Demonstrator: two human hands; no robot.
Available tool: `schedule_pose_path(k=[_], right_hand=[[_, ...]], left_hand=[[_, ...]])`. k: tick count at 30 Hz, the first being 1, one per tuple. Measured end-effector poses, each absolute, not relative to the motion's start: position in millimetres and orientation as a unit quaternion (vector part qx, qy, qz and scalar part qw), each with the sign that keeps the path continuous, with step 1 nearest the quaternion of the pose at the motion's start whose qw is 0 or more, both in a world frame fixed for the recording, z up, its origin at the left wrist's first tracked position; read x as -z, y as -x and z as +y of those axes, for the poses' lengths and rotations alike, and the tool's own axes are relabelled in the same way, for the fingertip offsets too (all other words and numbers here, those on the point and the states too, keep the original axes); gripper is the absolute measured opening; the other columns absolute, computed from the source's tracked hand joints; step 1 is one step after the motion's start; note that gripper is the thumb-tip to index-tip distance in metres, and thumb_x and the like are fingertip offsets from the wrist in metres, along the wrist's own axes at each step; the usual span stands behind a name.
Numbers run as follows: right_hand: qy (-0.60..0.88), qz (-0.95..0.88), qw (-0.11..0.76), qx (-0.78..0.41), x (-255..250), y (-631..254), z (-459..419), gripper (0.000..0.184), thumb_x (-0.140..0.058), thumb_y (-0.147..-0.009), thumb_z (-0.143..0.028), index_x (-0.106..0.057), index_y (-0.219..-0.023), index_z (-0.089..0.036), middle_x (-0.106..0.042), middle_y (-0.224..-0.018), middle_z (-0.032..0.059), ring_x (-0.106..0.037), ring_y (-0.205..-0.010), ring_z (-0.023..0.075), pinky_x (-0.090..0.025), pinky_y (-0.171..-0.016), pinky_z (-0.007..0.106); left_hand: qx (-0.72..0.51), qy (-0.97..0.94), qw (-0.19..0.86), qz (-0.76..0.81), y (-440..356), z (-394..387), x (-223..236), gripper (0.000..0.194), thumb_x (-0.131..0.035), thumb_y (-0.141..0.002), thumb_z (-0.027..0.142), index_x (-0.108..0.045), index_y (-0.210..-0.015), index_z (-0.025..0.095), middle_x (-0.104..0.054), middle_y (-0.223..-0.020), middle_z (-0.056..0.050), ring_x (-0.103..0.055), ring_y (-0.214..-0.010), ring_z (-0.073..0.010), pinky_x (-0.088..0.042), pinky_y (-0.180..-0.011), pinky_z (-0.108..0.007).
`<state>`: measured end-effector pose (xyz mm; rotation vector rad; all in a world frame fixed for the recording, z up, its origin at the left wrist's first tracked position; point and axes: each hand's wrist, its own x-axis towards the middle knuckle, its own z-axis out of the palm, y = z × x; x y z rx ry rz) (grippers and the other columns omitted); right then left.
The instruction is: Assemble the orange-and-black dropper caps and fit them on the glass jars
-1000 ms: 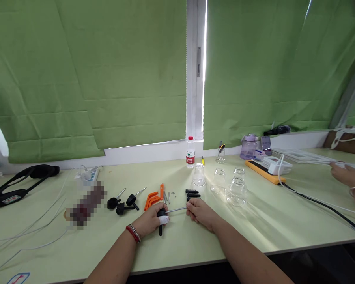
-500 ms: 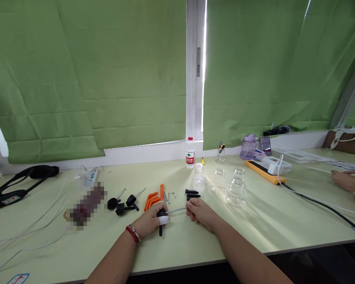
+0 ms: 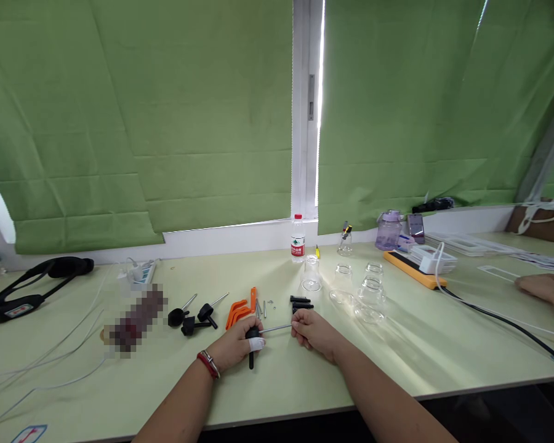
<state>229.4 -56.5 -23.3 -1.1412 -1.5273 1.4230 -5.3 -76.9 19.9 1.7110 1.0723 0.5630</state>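
My left hand (image 3: 237,346) is closed round a black handle piece (image 3: 252,357), one finger wrapped in white tape. A thin metal rod (image 3: 275,328) runs from that piece to my right hand (image 3: 313,333), whose fingers pinch the rod's far end. Both hands rest on the pale green table (image 3: 277,394) near its front edge. Just beyond them lie orange clips (image 3: 238,311), small screws (image 3: 261,306) and black ribbed plugs (image 3: 300,301). Two more black handles with rods (image 3: 194,317) lie to the left.
Several clear glass cups (image 3: 362,289) stand right of centre, a water bottle (image 3: 297,239) at the back. A black headset (image 3: 32,283), a power strip (image 3: 141,271) and white cables lie left. Another person's hand (image 3: 545,289) rests at the far right beside a black cable (image 3: 498,317).
My hands have stayed put with the rod between them. The other person's hand at the far right has moved down and towards the table's right edge.
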Motion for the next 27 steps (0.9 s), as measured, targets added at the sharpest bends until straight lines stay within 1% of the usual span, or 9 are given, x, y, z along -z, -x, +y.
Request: schedule_pose_path(k=[5, 15, 20, 27], right_hand=[[0.457, -0.601, 0.362, -0.546, 24, -229, -55, 0.020, -0.048, -0.082, -0.036, -0.048, -0.073, -0.018, -0.052, -0.056, -0.0029, -0.038, -0.042, 0.0049, -0.028, -0.042, 0.019], [0.475, -0.602, 0.351, -0.538, 21, -228, -58, 0.030, -0.045, -0.085, -0.043, -0.050, -0.069, -0.017, -0.050, -0.051, -0.0035, -0.036, -0.040, 0.0048, -0.027, -0.041, 0.019], [0.484, -0.599, 0.355, -0.530, 19, -226, -58, 0.031, -0.047, -0.084, -0.044, -0.050, -0.068, -0.017, -0.049, -0.051, -0.0033, -0.037, -0.041, 0.0053, -0.028, -0.041, 0.019], [0.484, -0.594, 0.357, -0.534, 10, -225, -63, 0.029, -0.045, -0.085, -0.040, -0.048, -0.067, -0.017, -0.049, -0.051, -0.0036, -0.037, -0.040, 0.0051, -0.028, -0.040, 0.019]], left_hand=[[-0.234, -0.711, 0.495, 0.441, 5, -78, -20, 0.023, -0.059, -0.072, 0.033, -0.047, -0.087, 0.020, -0.051, -0.070, 0.003, -0.036, -0.051, -0.0073, -0.028, -0.045, -0.019], [-0.233, -0.709, 0.497, 0.442, 5, -78, -20, 0.024, -0.059, -0.073, 0.036, -0.047, -0.087, 0.021, -0.051, -0.070, 0.003, -0.036, -0.051, -0.0072, -0.028, -0.045, -0.019], [-0.237, -0.704, 0.497, 0.448, 3, -81, -25, 0.025, -0.060, -0.072, 0.036, -0.046, -0.086, 0.021, -0.052, -0.073, 0.003, -0.039, -0.054, -0.0083, -0.029, -0.047, -0.020], [-0.237, -0.707, 0.494, 0.447, 4, -81, -25, 0.025, -0.060, -0.072, 0.036, -0.047, -0.086, 0.021, -0.052, -0.072, 0.002, -0.042, -0.058, -0.0101, -0.032, -0.050, -0.021]])
